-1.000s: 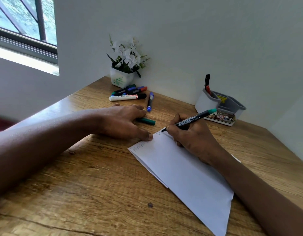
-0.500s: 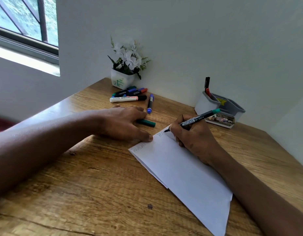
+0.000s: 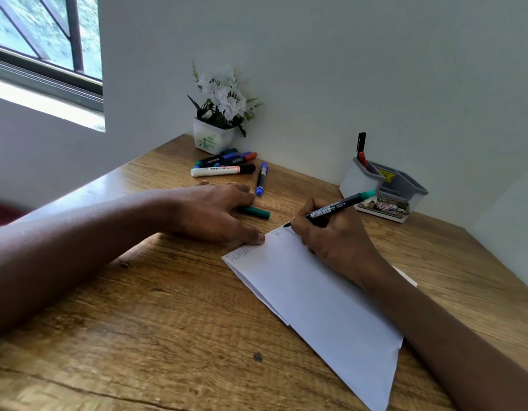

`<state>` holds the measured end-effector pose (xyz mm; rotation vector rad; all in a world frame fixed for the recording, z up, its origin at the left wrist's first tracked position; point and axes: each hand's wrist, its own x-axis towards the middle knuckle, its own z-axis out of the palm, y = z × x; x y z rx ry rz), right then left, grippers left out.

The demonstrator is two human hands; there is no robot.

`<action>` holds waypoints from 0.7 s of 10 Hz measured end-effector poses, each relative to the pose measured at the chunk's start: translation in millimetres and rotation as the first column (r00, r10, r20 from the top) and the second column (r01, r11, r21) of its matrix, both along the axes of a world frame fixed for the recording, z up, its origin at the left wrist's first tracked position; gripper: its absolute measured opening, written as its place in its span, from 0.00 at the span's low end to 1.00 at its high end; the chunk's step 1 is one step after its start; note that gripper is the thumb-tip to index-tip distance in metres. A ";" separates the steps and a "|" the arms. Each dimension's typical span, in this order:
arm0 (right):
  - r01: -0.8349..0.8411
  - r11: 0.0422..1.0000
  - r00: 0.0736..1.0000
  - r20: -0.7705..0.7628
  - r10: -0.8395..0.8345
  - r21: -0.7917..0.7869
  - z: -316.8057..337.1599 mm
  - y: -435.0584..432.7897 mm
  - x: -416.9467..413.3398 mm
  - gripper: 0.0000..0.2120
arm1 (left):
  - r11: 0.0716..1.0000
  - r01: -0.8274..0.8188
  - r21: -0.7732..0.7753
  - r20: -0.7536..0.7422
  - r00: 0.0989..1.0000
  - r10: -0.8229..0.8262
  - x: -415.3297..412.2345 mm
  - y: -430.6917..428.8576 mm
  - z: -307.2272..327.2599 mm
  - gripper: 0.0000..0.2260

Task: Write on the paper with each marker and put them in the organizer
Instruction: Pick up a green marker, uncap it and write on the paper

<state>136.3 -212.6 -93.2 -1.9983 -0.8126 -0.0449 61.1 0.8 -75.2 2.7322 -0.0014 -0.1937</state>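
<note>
My right hand grips a black marker with a green end, its tip touching the top edge of the white paper. Faint writing runs along that edge. My left hand lies flat on the wooden table, fingertips pressing the paper's upper left corner. The marker's green cap lies just past my left fingers. Several markers lie in a pile near the wall, with a blue one beside them. The grey organizer stands at the back right with a red and a black pen in it.
A white pot of white flowers stands in the table's back corner against the wall. A window is at the upper left. A small printed box lies in front of the organizer. The wall closes off the table's far and right sides.
My right hand has shifted the marker a little to the right along the paper's top edge, adding to the writing. My left hand has stayed on the paper's corner.
</note>
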 end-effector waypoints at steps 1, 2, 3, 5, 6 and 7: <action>0.034 0.998 0.999 -0.025 -0.033 0.055 0.7 -0.7 -0.1 0.09 | 1.000 0.002 0.003 0.000 1.000 -0.002 0.8 0.1 -0.4 0.40; 0.027 0.999 0.999 -0.022 -0.027 0.032 1.2 -0.4 1.2 0.09 | 1.000 0.001 0.001 -0.001 1.000 -0.001 0.3 0.3 -0.1 0.39; 0.020 1.000 1.000 -0.010 -0.020 0.000 0.9 -0.6 2.2 0.09 | 1.000 -0.001 0.002 0.000 1.000 0.001 -0.1 -0.5 0.7 0.39; 0.024 1.000 0.999 -0.023 -0.024 0.001 0.6 0.7 2.1 0.08 | 1.000 0.004 -0.006 0.004 1.000 -0.004 1.4 1.7 -1.8 0.40; 0.024 1.000 1.000 -0.019 -0.024 -0.008 1.3 0.1 1.0 0.07 | 1.000 0.001 -0.002 0.007 1.000 -0.001 1.0 1.8 -2.0 0.40; 0.023 1.000 0.999 -0.025 -0.023 -0.013 2.4 -1.0 0.0 0.06 | 1.000 -0.001 -0.005 0.009 1.000 0.001 0.9 1.2 -2.2 0.40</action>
